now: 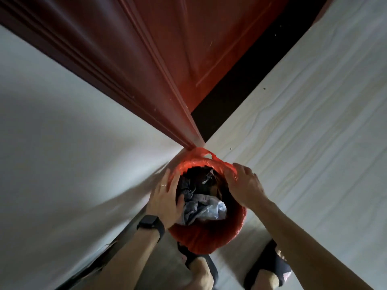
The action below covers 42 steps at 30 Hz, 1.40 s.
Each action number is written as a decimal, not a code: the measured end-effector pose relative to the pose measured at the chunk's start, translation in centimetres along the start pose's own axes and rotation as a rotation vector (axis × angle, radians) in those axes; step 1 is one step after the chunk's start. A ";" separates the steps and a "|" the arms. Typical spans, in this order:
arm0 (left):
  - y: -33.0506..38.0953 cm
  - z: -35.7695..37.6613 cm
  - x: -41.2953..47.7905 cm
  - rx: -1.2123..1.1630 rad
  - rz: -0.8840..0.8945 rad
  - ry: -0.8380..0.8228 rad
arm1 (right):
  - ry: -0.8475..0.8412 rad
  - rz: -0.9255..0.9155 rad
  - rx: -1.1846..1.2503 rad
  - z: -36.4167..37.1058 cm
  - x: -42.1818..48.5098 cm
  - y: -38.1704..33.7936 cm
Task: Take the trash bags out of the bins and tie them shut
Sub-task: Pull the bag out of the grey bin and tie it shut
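We stand over the bin (209, 237) in the corner by the red door (178, 49), its red trash bag (201, 162) folded over the rim and full of crumpled waste. Our left hand (165, 197) lies spread on the near-left rim, thumb inside; our right hand (245, 185) pinches the bag's edge on the far right. We judge we're peeling the bag free; next, gather the edge and lift.

Thin red plastic bag (201, 162), crinkly and glossy, bunches under the fingers (234, 174). Between both hands, crumpled pale plastic (205, 208). Beyond the fingertips, a smooth, satiny door (167, 59).
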<state>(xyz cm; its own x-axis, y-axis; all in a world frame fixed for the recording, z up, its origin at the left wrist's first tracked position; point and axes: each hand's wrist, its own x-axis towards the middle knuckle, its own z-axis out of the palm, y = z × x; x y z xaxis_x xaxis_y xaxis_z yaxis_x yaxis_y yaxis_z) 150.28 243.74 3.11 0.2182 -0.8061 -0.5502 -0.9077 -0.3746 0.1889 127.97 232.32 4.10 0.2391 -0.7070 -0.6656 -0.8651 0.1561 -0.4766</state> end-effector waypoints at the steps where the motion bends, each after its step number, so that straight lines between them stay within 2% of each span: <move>1: -0.4 0.9 1.0 -0.009 0.020 0.033 | -0.009 0.019 0.035 0.5 1.3 0.3; 5: -1.5 3.7 3.6 -0.049 0.111 0.154 | -0.136 0.047 0.161 1.8 6.1 1.1; 8: -3.0 5.7 5.0 0.004 0.148 0.304 | -0.251 0.129 0.599 2.3 9.1 1.0; 10: -3.5 6.4 5.4 0.043 0.173 0.373 | -0.364 0.147 0.731 2.4 11.1 1.3; 14: -3.3 7.0 5.1 0.113 0.223 0.427 | -0.535 0.079 0.638 2.9 14.0 1.0; 18: -3.1 7.4 5.3 0.188 0.251 0.484 | -0.579 -0.069 0.436 2.1 14.4 -2.4; 21: -3.5 7.6 5.3 0.151 0.218 0.465 | -0.484 -0.179 0.253 1.9 13.0 -4.6; 25: -3.4 7.6 4.9 0.134 0.174 0.465 | -0.025 -0.392 -0.019 1.9 10.4 -6.1; 28: -3.4 7.3 4.5 0.070 0.218 0.466 | 0.181 -0.482 -0.178 2.2 6.7 -6.1; 31: -4.7 6.5 3.6 0.007 0.158 0.357 | 0.249 -0.481 -0.104 3.0 1.3 -5.6; 34: -5.7 5.8 1.4 -0.115 0.122 0.240 | 0.317 -0.435 -0.186 4.5 -1.7 -4.4; 36: -6.3 6.0 -0.2 -0.223 0.115 0.247 | 0.325 -0.408 -0.219 5.9 -3.1 -3.7; 38: -7.0 7.0 -1.9 -0.468 0.063 0.256 | 0.318 -0.371 -0.289 7.6 -4.7 -2.6; 42: -8.3 11.6 -5.2 -1.004 -0.102 0.129 | 0.330 -0.392 -0.409 12.8 -8.2 0.3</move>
<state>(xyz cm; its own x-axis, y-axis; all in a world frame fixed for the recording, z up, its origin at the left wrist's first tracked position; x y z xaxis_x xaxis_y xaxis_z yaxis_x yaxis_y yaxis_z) 152.55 256.35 -5.02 0.3685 -0.7697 -0.5214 -0.1752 -0.6083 0.7742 131.41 246.98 2.08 0.4796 -0.8426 -0.2449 -0.8545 -0.3851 -0.3485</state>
